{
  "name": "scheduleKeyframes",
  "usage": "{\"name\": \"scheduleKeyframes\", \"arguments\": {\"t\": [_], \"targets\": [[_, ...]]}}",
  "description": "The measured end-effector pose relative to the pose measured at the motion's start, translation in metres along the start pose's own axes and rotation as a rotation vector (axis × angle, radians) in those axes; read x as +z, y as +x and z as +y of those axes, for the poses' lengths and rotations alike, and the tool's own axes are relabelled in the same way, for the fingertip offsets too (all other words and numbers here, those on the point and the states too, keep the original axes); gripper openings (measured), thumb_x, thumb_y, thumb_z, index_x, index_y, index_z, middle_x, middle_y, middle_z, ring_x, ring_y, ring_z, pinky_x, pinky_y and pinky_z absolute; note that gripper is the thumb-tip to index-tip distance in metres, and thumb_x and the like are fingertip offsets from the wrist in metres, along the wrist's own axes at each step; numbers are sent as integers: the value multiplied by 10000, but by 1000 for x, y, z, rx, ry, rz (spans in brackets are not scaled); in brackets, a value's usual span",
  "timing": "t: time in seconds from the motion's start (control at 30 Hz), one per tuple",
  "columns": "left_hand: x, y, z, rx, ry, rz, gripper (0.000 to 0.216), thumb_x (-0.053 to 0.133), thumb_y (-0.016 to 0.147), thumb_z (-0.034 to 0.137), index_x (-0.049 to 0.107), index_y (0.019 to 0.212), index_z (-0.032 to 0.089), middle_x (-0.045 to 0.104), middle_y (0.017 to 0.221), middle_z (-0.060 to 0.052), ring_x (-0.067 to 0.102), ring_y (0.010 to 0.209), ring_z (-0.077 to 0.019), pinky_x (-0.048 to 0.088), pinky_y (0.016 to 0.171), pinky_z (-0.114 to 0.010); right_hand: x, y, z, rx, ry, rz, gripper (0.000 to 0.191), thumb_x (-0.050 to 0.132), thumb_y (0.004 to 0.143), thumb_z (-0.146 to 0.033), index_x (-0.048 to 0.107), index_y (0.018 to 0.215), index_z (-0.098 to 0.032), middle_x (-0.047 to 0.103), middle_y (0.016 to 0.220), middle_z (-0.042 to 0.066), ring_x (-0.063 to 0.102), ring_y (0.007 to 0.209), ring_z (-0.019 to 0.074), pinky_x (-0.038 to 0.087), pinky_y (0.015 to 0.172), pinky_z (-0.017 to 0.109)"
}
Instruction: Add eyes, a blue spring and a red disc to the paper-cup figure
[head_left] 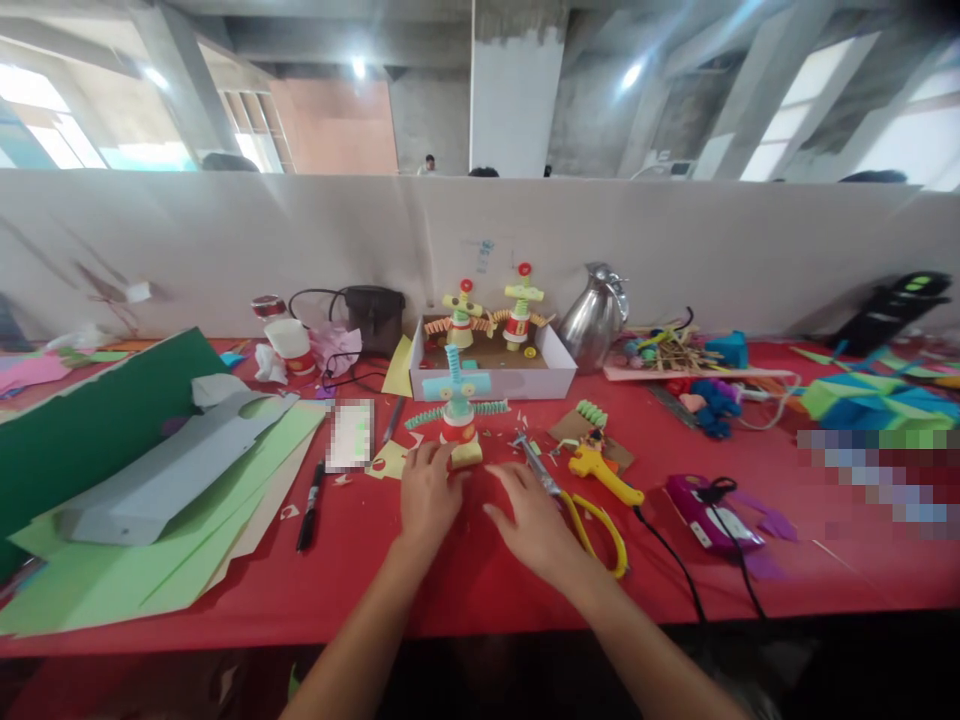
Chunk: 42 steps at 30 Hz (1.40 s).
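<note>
A small paper figure (460, 428) stands upright just beyond my hands, with a red-and-white cup body, coiled green arms, a light-blue crosspiece and a coiled top. At its base lies a yellow rolled paper piece (466, 455). My left hand (431, 492) rests at the left of this base, fingers loosely bent and thumb apart; whether the fingertips touch the figure is unclear. To the right, my right hand (531, 520) is open over the table, thumb and fingers spread with nothing between them. Scissors (596, 530) with yellow handles lie partly behind that hand.
Two similar figures (517, 310) stand in a white box (495, 382) behind. A yellow glue gun (606, 474) with its cord, a purple box (712, 515) and a metal jug (595, 320) are on the right. Left are a black marker (309, 510) and green paper sheets (247, 500).
</note>
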<state>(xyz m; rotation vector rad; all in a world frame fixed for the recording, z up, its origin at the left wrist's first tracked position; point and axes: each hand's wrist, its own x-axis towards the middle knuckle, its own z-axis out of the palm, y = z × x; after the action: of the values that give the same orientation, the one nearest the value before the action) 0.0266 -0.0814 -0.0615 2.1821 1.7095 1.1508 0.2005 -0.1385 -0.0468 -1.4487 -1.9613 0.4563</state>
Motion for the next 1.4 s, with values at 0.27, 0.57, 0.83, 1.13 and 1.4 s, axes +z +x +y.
{"name": "scheduleKeyframes", "arguments": {"t": [0.27,0.57,0.83,1.13,1.4], "targets": [[11,1,-8,78,-55,-50,317,571,784,61,611,1074,183,669,1041,-126,611,1041,-315,476,942,-498,14,-2,2,32,202,48,468,547,874,-173,503,1337,-220,557,1318,126,578,1220,260,486,1053,481],[-5,-18,10,61,-519,-248,359,589,845,191,589,1204,212,681,1140,-79,656,1028,-203,526,907,-359,15,12,-3,71,377,167,394,555,938,-349,549,1310,-221,649,1284,108,623,1171,247,501,1018,440],[-4,-18,7,-17,-449,-198,363,544,750,85,635,1080,204,725,1062,-56,668,1005,-209,510,916,-372,13,19,-12,-6,224,102,401,609,881,-200,578,1280,-220,672,1220,96,622,1142,250,502,1005,438],[-3,-19,7,-58,-318,-203,391,560,714,77,642,1070,217,740,1000,-53,691,917,-231,541,818,-374,27,10,-1,44,125,56,504,516,877,-122,529,1371,-224,655,1282,110,610,1213,278,507,1026,472],[-2,-17,4,-75,-315,-190,241,597,800,214,617,1040,227,725,979,-52,686,866,-221,532,780,-356,-2,-19,9,-2,-41,165,337,504,913,-171,641,1210,-252,669,1202,87,630,1145,263,520,1009,463]]}}
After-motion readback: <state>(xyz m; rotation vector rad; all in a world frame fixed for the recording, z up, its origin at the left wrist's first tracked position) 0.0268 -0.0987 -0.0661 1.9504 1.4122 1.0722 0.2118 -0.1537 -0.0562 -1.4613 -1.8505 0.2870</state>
